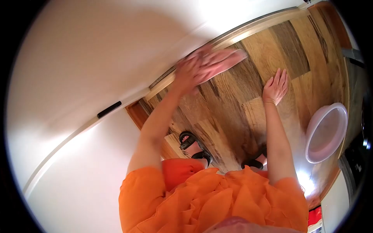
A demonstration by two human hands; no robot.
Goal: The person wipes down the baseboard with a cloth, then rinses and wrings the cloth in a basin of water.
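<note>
My left hand (188,73) is on a pink cloth (221,63), close to the pale wooden strip at the foot of the white wall. Motion smears both the fingers and the cloth, and part of the cloth trails to the right over the floor. Flat on the wood-look floor (248,114), my right hand (275,87) rests with its fingers stretched out and holds nothing.
To the right stands a pale pink basin (327,132) on the floor. The white wall (97,50) with its wooden strip (268,25) runs along the far side. My feet in black sandals (194,146) are below. Dark objects line the right edge.
</note>
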